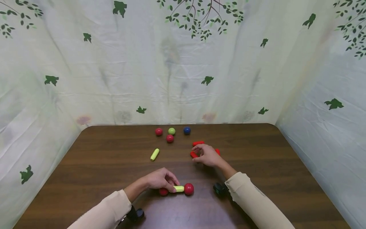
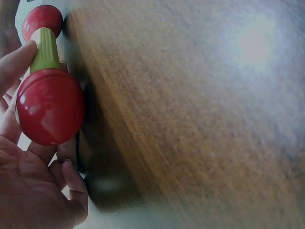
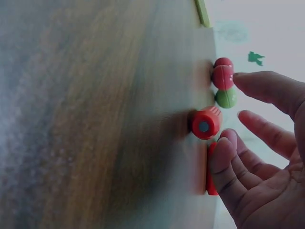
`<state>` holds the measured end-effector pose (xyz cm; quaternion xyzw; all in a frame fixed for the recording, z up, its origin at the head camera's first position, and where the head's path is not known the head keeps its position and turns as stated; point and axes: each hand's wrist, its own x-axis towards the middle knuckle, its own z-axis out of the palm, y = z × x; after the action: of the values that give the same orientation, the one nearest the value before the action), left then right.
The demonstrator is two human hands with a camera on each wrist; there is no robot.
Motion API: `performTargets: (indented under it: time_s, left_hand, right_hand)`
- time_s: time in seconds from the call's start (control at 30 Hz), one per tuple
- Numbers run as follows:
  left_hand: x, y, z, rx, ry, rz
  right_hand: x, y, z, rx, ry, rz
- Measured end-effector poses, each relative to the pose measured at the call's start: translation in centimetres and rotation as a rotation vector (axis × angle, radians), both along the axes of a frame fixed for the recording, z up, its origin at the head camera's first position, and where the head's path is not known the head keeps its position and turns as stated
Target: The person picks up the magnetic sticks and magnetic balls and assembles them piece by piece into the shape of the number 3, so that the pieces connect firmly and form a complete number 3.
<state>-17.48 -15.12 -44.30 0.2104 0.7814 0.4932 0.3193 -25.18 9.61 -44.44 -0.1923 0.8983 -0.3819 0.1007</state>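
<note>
My left hand point(image 1: 161, 179) pinches a yellow-green ribbed rod point(image 1: 179, 189) between thumb and fingers, low over the table. A red ball point(image 1: 189, 189) sits on the rod's right end and a second red ball point(image 2: 43, 21) on its other end. My right hand point(image 1: 208, 156) reaches over a short red rod point(image 1: 194, 154), thumb and fingers spread around it. In the right wrist view that red rod point(image 3: 206, 122) shows a grey disc in its end, and the fingers look apart from it. Another red rod point(image 1: 198, 143) lies just beyond the right hand.
A third red rod point(image 1: 217, 151) lies partly hidden behind the right hand. A loose yellow-green rod point(image 1: 154, 154) rests left of centre. Toward the back stand a blue ball point(image 1: 187, 130), a green ball point(image 1: 171, 131) and two red balls point(image 1: 170, 138). A leaf-patterned curtain point(image 1: 137, 63) surrounds the brown table point(image 1: 114, 159).
</note>
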Motion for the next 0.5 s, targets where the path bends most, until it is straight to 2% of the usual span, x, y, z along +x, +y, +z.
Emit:
performTargets:
  time_s: [0.2, 0.5]
  left_hand:
    - [-0.2, -0.1, -0.3, -0.03, 0.029, 0.0]
    - [0.0, -0.1, -0.5, -0.033, 0.044, 0.006]
  right_hand:
    - [-0.9, -0.6, -0.6, 0.084, 0.043, 0.035]
    - [-1.6, -1.3, -0.8, 0.147, 0.04, 0.053]
